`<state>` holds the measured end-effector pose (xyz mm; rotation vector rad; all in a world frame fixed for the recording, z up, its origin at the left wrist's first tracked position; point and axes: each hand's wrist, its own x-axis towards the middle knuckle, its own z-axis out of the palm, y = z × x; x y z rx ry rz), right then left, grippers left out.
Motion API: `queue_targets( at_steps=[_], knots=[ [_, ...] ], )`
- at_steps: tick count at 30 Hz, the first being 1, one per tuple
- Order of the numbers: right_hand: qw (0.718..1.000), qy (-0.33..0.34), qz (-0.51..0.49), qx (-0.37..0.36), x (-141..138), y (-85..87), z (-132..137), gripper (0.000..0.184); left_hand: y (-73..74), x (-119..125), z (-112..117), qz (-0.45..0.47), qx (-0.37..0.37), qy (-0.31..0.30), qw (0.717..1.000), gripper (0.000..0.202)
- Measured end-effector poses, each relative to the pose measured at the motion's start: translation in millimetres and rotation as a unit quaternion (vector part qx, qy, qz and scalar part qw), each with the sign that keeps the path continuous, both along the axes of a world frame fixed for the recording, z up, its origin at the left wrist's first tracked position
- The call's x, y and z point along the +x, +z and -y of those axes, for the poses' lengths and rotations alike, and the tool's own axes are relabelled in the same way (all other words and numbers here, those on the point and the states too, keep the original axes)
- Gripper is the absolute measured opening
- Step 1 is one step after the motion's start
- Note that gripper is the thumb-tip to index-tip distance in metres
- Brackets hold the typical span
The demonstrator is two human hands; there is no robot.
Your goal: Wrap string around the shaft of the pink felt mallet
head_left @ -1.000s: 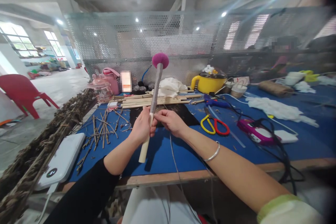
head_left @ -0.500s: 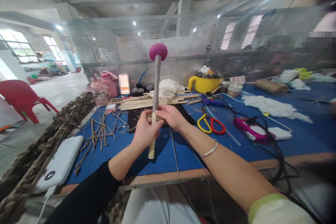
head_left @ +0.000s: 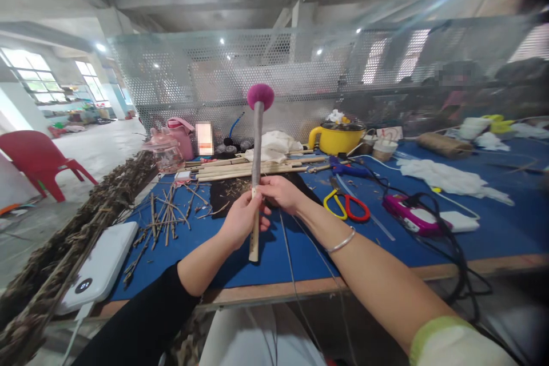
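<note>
I hold a wooden stick (head_left: 256, 154) upright over the blue table (head_left: 300, 251). A magenta felt ball (head_left: 260, 96) tops it, and grey wrapping covers its upper shaft. My left hand (head_left: 241, 222) is closed round the bare lower part of the stick. My right hand (head_left: 281, 193) pinches the shaft where the grey wrapping ends, with a thin thread (head_left: 288, 263) trailing down from it toward my lap.
Yellow-and-red scissors (head_left: 346, 206), a pink tool with black cables (head_left: 414, 214), a blue glue gun (head_left: 349, 170), a yellow pot (head_left: 337, 136), loose twigs (head_left: 165, 214), wooden sticks (head_left: 249, 168) and white cloth (head_left: 446, 177) lie on the table. A white device (head_left: 100, 269) sits at the left edge beside a branch bundle (head_left: 64, 240).
The stick has swung from a tilt to nearly upright. Both hands turned with it and shifted slightly right; my right hand stays pinched at the wrapping's lower end.
</note>
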<state>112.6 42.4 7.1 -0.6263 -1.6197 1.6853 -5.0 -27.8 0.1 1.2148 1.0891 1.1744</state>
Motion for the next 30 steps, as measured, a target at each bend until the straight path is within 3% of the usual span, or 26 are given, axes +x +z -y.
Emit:
queue_targets(
  at_steps=[3, 5, 7, 10, 13, 16, 18, 20, 27, 30],
  knots=[
    [0.998, -0.068, 0.006, 0.008, -6, -3.9, -1, 0.022, -9.2, -1, -5, -0.070, -0.009, 0.113, 0.991, 0.025],
    [0.996, -0.086, 0.002, 0.005, -7, -4.4, -1, 0.023, -11.2, -1, -7, -0.087, 0.011, 0.148, 0.985, 0.025],
    [0.998, -0.059, -0.001, -0.007, -5, -3.2, -2, 0.025, -8.0, -1, -6, -0.040, 0.013, 0.130, 0.991, 0.024],
    [0.999, 0.009, -0.009, -0.033, 2, 0.1, -4, 0.030, 1.3, 1, -1, 0.087, -0.003, 0.047, 0.995, 0.026],
    [0.999, 0.016, -0.026, -0.036, 4, 2.9, -3, 0.031, 4.5, 2, 2, 0.141, 0.002, -0.014, 0.990, 0.028],
    [0.999, -0.030, -0.018, -0.012, -1, 3.4, 1, 0.026, -1.6, 2, 1, 0.050, 0.040, 0.053, 0.997, 0.028],
    [0.998, -0.052, -0.018, -0.005, -6, 2.5, 3, 0.025, -6.6, 2, 0, -0.040, 0.077, 0.128, 0.988, 0.027],
    [0.998, -0.048, -0.024, -0.012, -8, 1.4, 3, 0.027, -9.0, 2, -1, -0.083, 0.091, 0.156, 0.980, 0.027],
    [0.999, 0.028, -0.032, -0.028, 5, 2.6, -3, 0.033, 0.2, 4, 1, 0.097, 0.061, 0.029, 0.993, 0.029],
    [0.999, 0.020, -0.031, -0.023, 5, 0.6, -3, 0.028, -0.3, 4, 1, 0.080, 0.035, 0.022, 0.996, 0.027]
  ],
)
